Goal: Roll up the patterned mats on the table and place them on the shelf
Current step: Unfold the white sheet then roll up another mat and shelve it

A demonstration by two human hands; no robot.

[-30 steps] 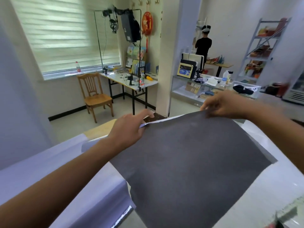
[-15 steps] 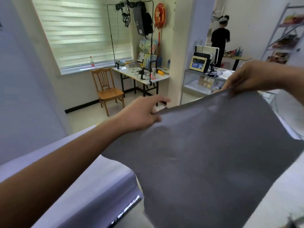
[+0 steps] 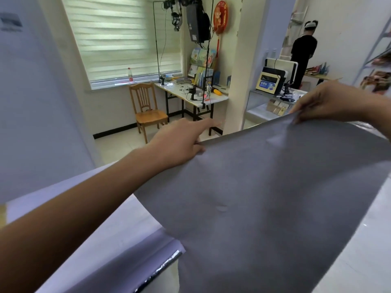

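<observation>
A mat [image 3: 264, 197] hangs lifted in front of me with its plain grey underside facing the camera; its patterned side is hidden. My left hand [image 3: 182, 140] pinches the mat's upper left corner, forefinger stretched forward. My right hand [image 3: 325, 102] pinches the upper right part of the top edge. The mat's lower part drapes over the table [image 3: 88, 225], which is covered with a pale cloth. A metal shelf [image 3: 378, 49] with coloured items stands at the far right edge.
Beyond the table are a wooden chair [image 3: 148, 111], a white desk [image 3: 194, 96] with gear and books, a cream pillar [image 3: 243, 66] and a counter with a screen [image 3: 273, 81]. A person in black [image 3: 302, 51] stands at the back right. A pale wall is close on the left.
Both hands have raised the mat's top edge higher off the table, the right hand moving up and to the right. The view has turned slightly left.
</observation>
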